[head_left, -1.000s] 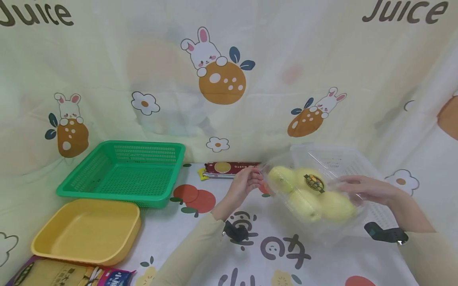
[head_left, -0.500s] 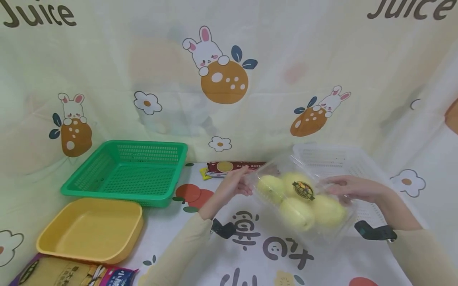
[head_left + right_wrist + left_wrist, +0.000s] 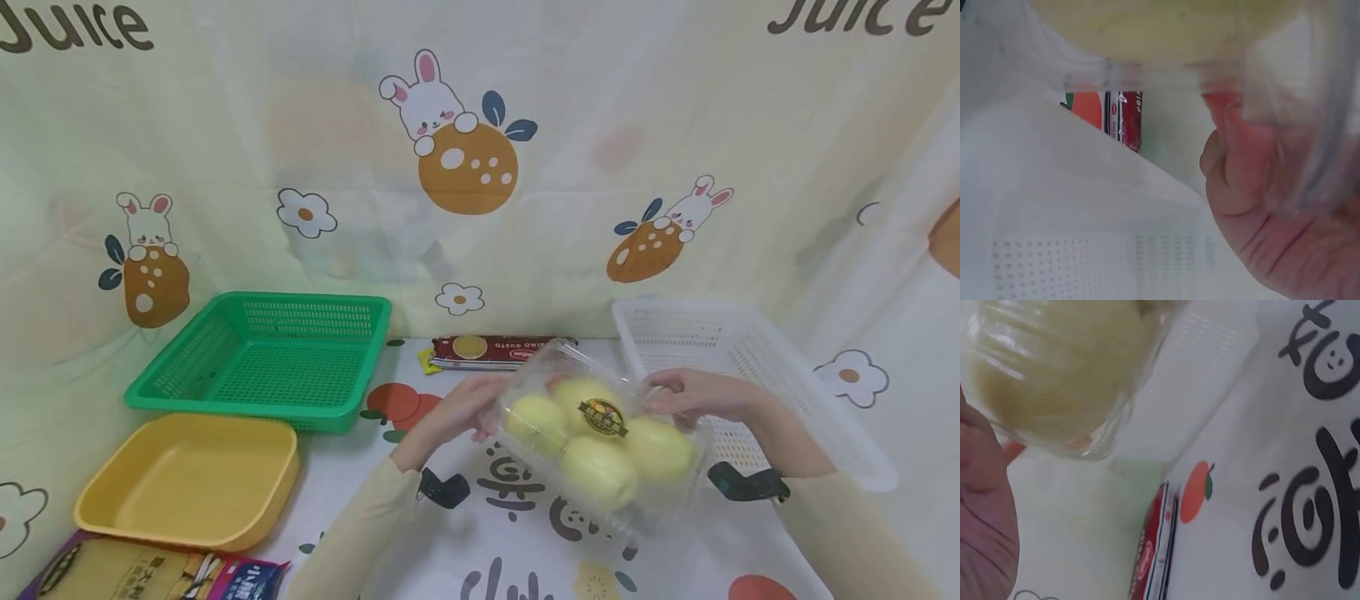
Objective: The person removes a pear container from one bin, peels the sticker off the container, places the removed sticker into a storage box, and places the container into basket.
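A clear plastic fruit box (image 3: pixel 603 417) with several pale yellow fruits and a dark round label is held tilted above the table. My left hand (image 3: pixel 463 407) grips its left end. At the upper right edge, my right hand (image 3: pixel 697 393) holds the box with thumb and fingers. In the left wrist view the palm (image 3: pixel 985 512) lies beside the box's end, and yellow fruit (image 3: pixel 1060 369) shows through the plastic. The right wrist view has curled fingers (image 3: pixel 1241 156) seen partly through the clear wall. Behind the box stands a white basket (image 3: pixel 847 425), partly covered by my right arm.
A green basket (image 3: pixel 300 412) stands at the back left, with a yellow tray (image 3: pixel 187 483) in front of it. A purple-edged food packet (image 3: pixel 157 571) lies at the near left corner. Against the back curtain lies a dark red snack packet (image 3: pixel 480 350), beside a small yellow piece (image 3: pixel 427 362).
Both hands have carried the fruit box leftward and slightly nearer, away from over the white basket. More of that basket and of the red packet now shows.
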Motion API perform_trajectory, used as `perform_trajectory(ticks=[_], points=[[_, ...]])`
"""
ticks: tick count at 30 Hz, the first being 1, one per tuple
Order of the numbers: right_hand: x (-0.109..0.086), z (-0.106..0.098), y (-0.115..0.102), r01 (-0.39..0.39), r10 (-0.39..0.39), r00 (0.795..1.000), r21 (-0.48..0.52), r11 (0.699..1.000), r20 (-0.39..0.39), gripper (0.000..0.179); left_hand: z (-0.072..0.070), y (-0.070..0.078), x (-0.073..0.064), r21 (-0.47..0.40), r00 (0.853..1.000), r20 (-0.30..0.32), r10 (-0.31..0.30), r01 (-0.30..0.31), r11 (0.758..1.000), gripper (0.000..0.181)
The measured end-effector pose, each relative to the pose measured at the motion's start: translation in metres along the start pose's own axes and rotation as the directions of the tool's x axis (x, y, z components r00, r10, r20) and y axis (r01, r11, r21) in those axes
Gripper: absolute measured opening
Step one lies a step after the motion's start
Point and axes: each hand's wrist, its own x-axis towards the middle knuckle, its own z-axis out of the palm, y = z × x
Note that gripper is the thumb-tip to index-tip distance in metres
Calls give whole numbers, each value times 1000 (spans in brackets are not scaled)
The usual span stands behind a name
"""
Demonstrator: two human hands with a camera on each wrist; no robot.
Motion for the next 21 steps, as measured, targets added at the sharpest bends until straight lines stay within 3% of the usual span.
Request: perform_trajectory(ticks=[4,13,18,21], points=[[7,6,0,-11,11,1000,-3,1000,-19,31,-3,-4,-7,53,1000,1,2,-2,999,39],[20,13,-3,-116,100,983,-96,989,-156,21,3,-8,-27,94,989,-144,43,-29,995,34],[25,20,-6,-179,150,961,-110,978,-232,23,13,-1,-42,61,976,-215,48,-35,998,34],[29,24,-8,-203,168,953,-119,972,-251,26,14,-9,-46,9,967,-251,44,-43,999,34]])
